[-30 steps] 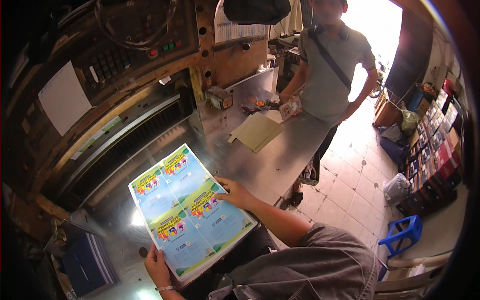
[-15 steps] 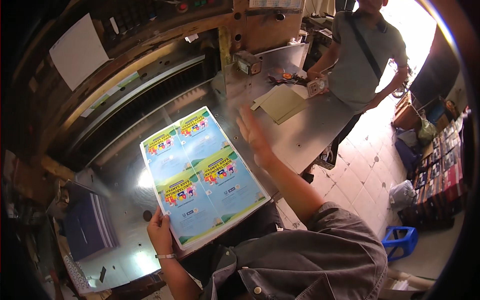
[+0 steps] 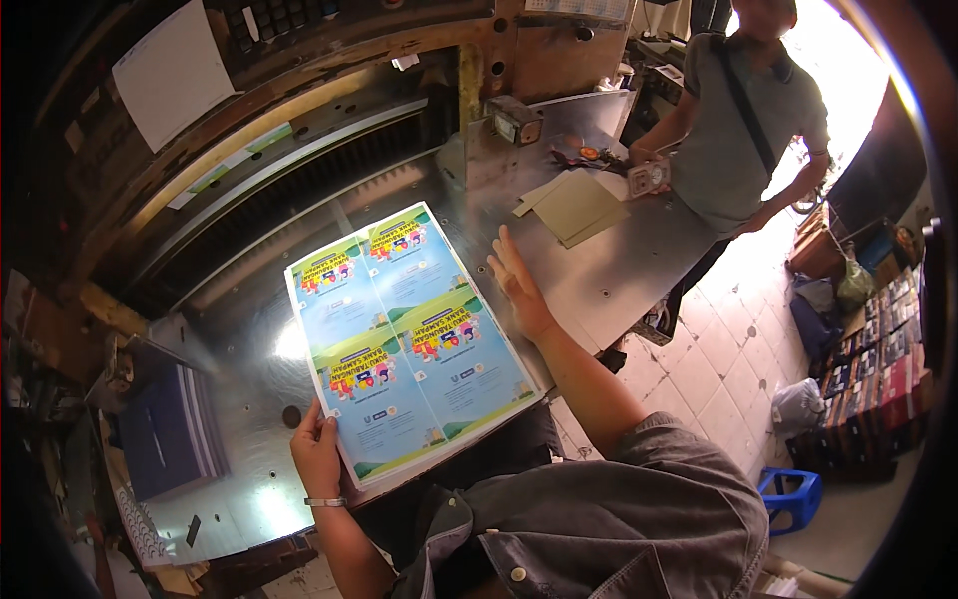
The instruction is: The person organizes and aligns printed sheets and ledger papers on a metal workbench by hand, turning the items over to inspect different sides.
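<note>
A stack of printed sheets (image 3: 399,344), blue, green and yellow with four repeated panels, lies on the metal table near my body. My left hand (image 3: 317,454) grips the stack's lower left edge, its thumb toward the top face. To the right of the stack, my right hand (image 3: 521,290) is raised with fingers stretched out and nothing in it. A gap shows between that hand's fingers and the sheets' right edge.
Ahead is a large machine with a dark slot (image 3: 329,165). Dark blue covers (image 3: 165,439) are piled at left. Tan boards (image 3: 574,208) lie on the right-hand metal surface, where another person (image 3: 743,140) stands. A blue stool (image 3: 791,499) is on the floor.
The whole view has shifted slightly, with the far background moving right. My right hand sits a little lower beside the stack. My left hand keeps its grip on the sheets.
</note>
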`<state>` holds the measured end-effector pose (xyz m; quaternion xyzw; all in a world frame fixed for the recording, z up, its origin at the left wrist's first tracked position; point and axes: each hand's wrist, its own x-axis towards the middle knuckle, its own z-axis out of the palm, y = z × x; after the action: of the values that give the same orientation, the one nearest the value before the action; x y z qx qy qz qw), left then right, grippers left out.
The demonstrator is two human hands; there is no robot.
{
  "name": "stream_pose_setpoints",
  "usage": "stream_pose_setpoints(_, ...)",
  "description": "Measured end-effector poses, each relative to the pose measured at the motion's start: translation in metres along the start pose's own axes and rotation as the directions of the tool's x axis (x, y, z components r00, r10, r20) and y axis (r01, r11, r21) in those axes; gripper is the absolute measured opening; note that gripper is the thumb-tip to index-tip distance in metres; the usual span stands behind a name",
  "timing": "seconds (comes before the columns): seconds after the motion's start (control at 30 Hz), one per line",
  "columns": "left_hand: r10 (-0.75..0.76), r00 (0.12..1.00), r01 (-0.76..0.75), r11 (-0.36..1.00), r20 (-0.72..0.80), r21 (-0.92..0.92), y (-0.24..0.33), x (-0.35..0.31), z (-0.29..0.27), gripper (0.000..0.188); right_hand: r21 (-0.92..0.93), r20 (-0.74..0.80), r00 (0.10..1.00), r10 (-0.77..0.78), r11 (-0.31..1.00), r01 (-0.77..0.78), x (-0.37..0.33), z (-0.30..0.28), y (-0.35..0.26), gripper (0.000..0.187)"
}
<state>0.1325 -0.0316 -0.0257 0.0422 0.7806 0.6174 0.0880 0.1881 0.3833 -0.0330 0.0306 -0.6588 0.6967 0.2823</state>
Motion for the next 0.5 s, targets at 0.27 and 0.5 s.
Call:
stream_pose_setpoints(0.27, -0.003, 1.0, 0.003, 1.0, -0.007, -0.009, 0.001, -0.0015, 0.0003, 0.049, 0.058, -0.005, 0.999, 0.05, 0.997, -0.05, -0.0024, 0.0013, -0.0022, 0.102)
stream_pose_setpoints(0.5, -0.011, 1.0, 0.011, 1.0, -0.005, 0.01, 0.0028, -0.0017, -0.0009, 0.049, 0.049, -0.024, 0.996, 0.086, 0.995, -0.085, -0.002, 0.0027, -0.0028, 0.101)
